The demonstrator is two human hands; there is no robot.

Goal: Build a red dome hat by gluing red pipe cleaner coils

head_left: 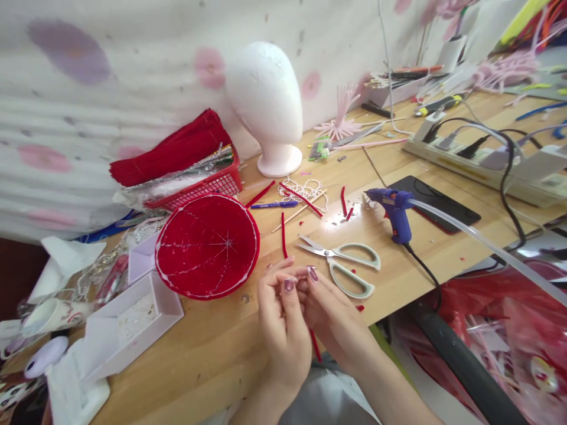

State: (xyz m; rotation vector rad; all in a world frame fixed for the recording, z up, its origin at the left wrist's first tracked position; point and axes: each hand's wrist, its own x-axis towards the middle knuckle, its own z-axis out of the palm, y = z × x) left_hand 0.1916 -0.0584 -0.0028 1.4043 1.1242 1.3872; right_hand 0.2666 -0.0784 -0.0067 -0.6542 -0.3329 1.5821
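Observation:
My left hand (pixel 286 321) and my right hand (pixel 332 316) meet over the front of the table. Their fingertips are pressed together, and whatever sits between them is too small to make out. A red pipe cleaner piece (pixel 315 347) shows below them, between the wrists; whether a hand touches it I cannot tell. White-handled scissors (pixel 328 252) lie partly open just beyond my right hand. To the left is a red bowl-shaped piece (pixel 199 248) with glue lines inside. Another red pipe cleaner (pixel 284 236) lies behind the fingers.
A blue glue gun (pixel 394 209) stands beside a black phone (pixel 432 200). Behind are a white foam head (pixel 268 100), a red basket (pixel 199 189), a blue pen (pixel 274 205) and bead strings (pixel 305 189). A power strip (pixel 482 159) is right; a white box (pixel 128 336) is left.

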